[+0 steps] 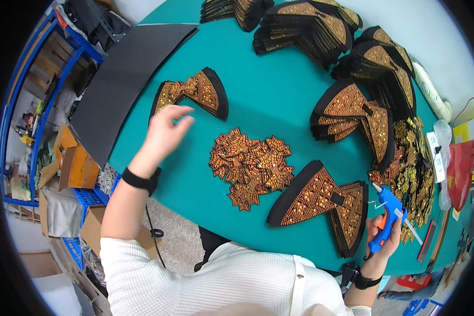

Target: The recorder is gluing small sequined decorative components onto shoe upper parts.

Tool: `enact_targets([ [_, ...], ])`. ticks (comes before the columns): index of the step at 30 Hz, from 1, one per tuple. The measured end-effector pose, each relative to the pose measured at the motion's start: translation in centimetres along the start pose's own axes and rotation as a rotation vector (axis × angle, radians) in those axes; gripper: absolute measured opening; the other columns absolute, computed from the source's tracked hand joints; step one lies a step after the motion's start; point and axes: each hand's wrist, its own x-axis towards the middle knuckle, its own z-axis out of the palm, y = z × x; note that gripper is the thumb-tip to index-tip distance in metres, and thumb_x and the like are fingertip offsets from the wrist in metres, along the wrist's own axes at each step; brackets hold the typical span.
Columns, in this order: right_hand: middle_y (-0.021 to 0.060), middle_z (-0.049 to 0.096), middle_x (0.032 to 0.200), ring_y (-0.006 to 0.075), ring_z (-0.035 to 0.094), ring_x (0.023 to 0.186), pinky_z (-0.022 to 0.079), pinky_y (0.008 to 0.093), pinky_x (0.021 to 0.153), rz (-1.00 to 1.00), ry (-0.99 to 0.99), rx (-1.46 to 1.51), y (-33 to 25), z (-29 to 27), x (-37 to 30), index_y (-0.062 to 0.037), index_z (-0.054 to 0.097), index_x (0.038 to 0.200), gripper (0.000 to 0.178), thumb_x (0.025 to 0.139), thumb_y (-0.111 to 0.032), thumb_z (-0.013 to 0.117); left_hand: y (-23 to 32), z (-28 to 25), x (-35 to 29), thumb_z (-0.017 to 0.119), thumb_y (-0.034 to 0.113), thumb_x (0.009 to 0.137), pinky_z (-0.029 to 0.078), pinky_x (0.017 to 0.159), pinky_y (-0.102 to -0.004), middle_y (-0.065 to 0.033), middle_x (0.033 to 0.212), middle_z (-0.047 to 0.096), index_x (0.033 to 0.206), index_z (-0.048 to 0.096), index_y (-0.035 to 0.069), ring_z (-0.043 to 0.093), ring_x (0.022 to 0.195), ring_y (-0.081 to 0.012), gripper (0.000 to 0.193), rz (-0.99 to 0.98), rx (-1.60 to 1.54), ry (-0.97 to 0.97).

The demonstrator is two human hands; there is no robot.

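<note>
My right hand (387,243) is wrapped round the handle of a blue glue gun (388,203) with an orange trigger; its nozzle points up and left, and a pale glue stick juts from its back. My left hand (164,131) is raised at the left, thumb and fingers apart, with no object visible in it. Just beyond it lies a bow-shaped beaded piece (204,94), black-edged with gold and orange, partly covered by the fingers. A heap of orange, star-edged beaded appliques (252,164) sits mid-table. Between that heap and the glue gun rests a stack of bow-shaped pieces (306,196).
Further bow-shaped stacks (347,102) stand right and along the far edge (305,26). Gold sequinned trims (413,179) pile up beyond the glue gun. Black sheets (137,79) cover the left of the green table (279,108). Boxes (79,163) and a blue shelf rack (37,152) stand left.
</note>
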Motion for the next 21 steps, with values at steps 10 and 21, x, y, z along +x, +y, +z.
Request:
enact_targets([
  [10,0.0158,0.062,0.076,0.0174,0.053,0.057,0.044,0.0277,0.058,-0.004,-0.225,-0.245,0.2,-0.3,-0.1,0.005,0.051,0.108,0.047,0.093,-0.039,0.043,5.4,5.3,-3.4,0.072,0.011,0.072,0.046,0.082,-0.0353,-0.0124,0.1,0.056,0.111,0.059,0.003,0.054,0.092,-0.0273,0.042,0.23,0.238,-0.245],
  [21,0.016,0.062,0.076,0.0163,0.053,0.057,0.043,0.0248,0.054,-0.015,-0.244,-0.215,0.6,-0.8,0.3,0.0068,0.051,0.109,0.049,0.093,-0.039,0.043,5.8,1.9,-5.0,0.071,-0.002,0.069,0.048,0.069,-0.0238,-0.0023,0.095,0.051,0.118,0.054,0.003,0.054,0.084,-0.011,0.051,-0.16,-0.308,-0.171],
])
